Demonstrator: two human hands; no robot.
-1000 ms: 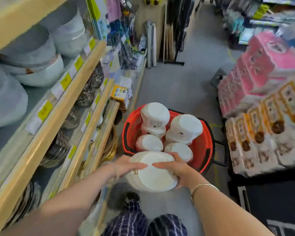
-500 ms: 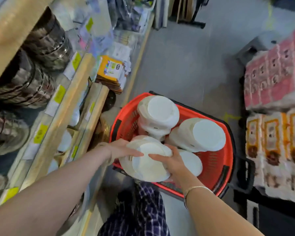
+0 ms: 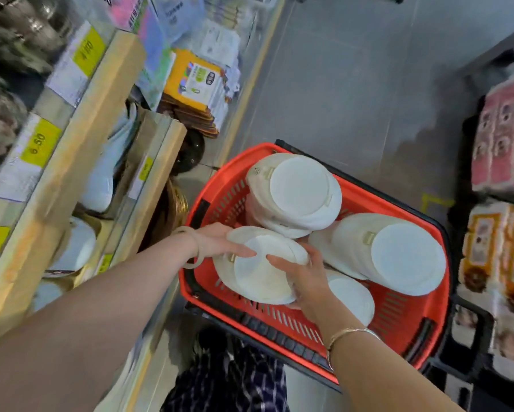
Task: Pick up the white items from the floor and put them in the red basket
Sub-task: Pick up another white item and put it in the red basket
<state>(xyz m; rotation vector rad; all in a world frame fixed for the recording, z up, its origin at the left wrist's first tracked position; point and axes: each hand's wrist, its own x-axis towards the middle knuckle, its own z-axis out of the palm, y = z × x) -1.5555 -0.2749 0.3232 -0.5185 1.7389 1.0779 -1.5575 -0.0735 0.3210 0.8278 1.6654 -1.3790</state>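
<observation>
A red basket (image 3: 398, 310) with black rim and handles stands on the grey floor. Both hands grip one white stack of plates (image 3: 258, 272) over the basket's near left corner: my left hand (image 3: 220, 242) on its left edge, my right hand (image 3: 303, 275) on its right edge. Inside the basket lie further wrapped white stacks: one at the far side (image 3: 297, 194), one on the right (image 3: 398, 251), and another (image 3: 353, 295) partly hidden under my right hand.
Wooden shelves (image 3: 80, 150) with yellow price tags, white dishes and metal bowls run along the left. Pink and orange packs (image 3: 502, 179) are stacked on the right. Grey floor (image 3: 353, 84) stretches beyond the basket. My checked trousers (image 3: 232, 385) show below.
Both hands have carried the white stack forward from in front of the basket to over its near left corner. The view has tilted further down.
</observation>
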